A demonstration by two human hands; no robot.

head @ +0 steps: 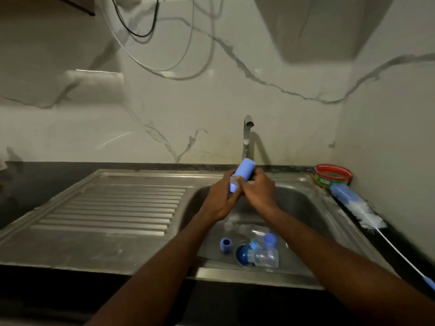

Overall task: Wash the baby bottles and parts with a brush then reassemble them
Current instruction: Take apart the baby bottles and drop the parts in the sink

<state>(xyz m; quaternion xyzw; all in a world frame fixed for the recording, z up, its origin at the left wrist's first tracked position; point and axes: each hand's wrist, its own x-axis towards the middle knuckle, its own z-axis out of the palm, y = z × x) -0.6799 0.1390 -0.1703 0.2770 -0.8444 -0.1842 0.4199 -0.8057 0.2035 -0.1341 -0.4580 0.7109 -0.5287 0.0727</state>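
Note:
Over the steel sink (306, 203) both hands hold one baby bottle with a light blue cap (246, 169) pointing up toward the tap. My left hand (220, 198) grips the clear body of the bottle. My right hand (257, 190) grips the blue cap end. On the sink floor lie a blue ring (226, 245), a dark blue round part (243, 254), a clear bottle (266, 256) and a small blue cap (269, 240). The bottle brush (367, 211), blue handle with white bristles, lies on the counter to the right.
A chrome tap (247, 137) rises behind the sink. The ribbed steel drainboard (113, 208) stretches left. A red-rimmed green tub (333, 175) sits in the back right corner. The marbled wall stands close behind, with cables hanging above.

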